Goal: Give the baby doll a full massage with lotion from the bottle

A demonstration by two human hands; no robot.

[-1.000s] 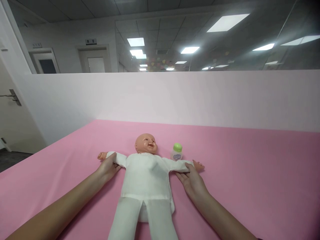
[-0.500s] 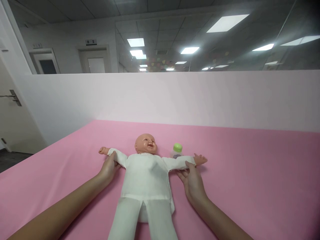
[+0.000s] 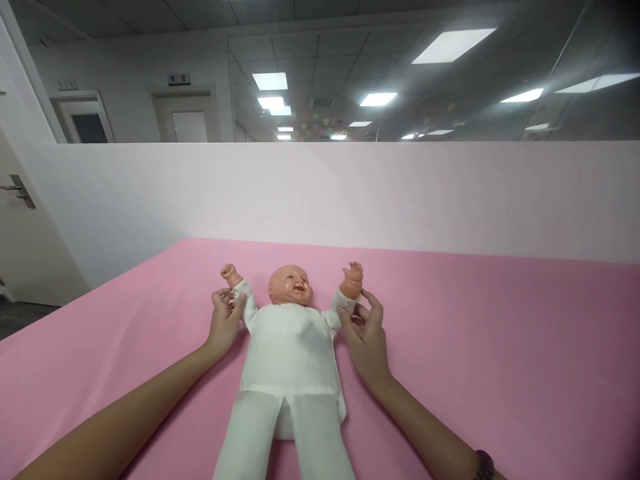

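- Head view showed me the doll (image 3: 290, 347) lying face up on the pink table (image 3: 500, 347), its head toward the white partition (image 3: 400, 193).
- I saw the left hand (image 3: 225, 323) with its fingers closed around the doll's sleeved arm, which pointed up beside the head.
- I saw the right hand (image 3: 367, 340) gripping the other sleeved arm near the wrist, likewise pointing up.

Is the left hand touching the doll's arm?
Touching. The head view shows the left hand with fingers closed around the doll at its sleeve, no gap.
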